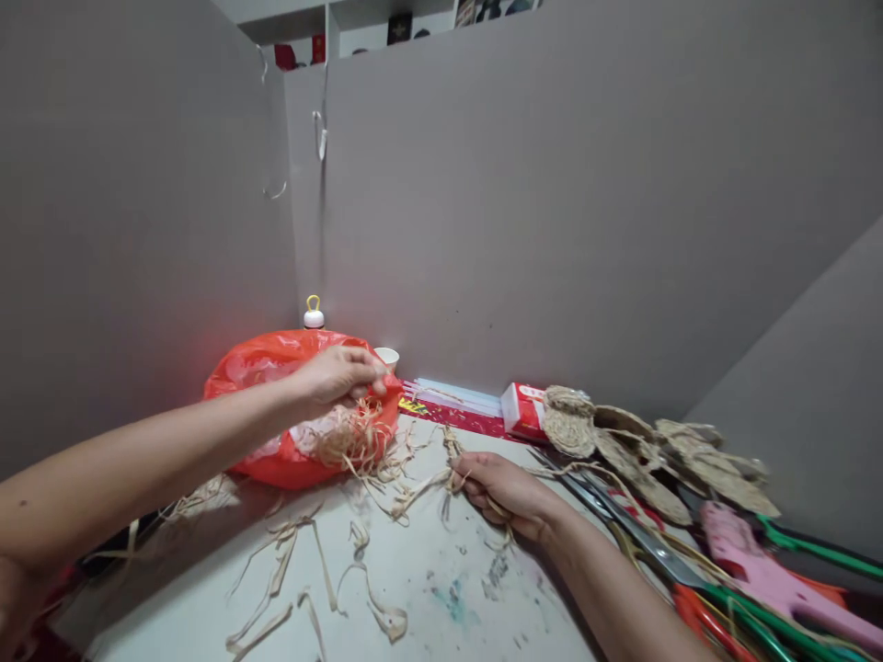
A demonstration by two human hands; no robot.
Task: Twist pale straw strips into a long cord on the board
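Note:
My left hand (343,372) hovers in front of a red plastic bag (269,346), its fingers pinched together; whether a strand is between them I cannot make out. Below it, a tangle of dry straw strands (351,432) spills from the bag's mouth. Over the white table (414,579), my right hand (497,487) is closed around a twisted straw cord (451,443), whose knotted end sticks up past the thumb. A loose strand runs from the cord leftward to the pile. Part of the cord is hidden in my palm.
Loose straw strips (276,561) lie across the table. At right are woven straw sandals (641,460), a red-and-white box (522,410), large scissors (662,552) and a pink glue gun (745,552). A paper cup (388,357) stands behind the bag. Grey partitions (552,202) enclose the table.

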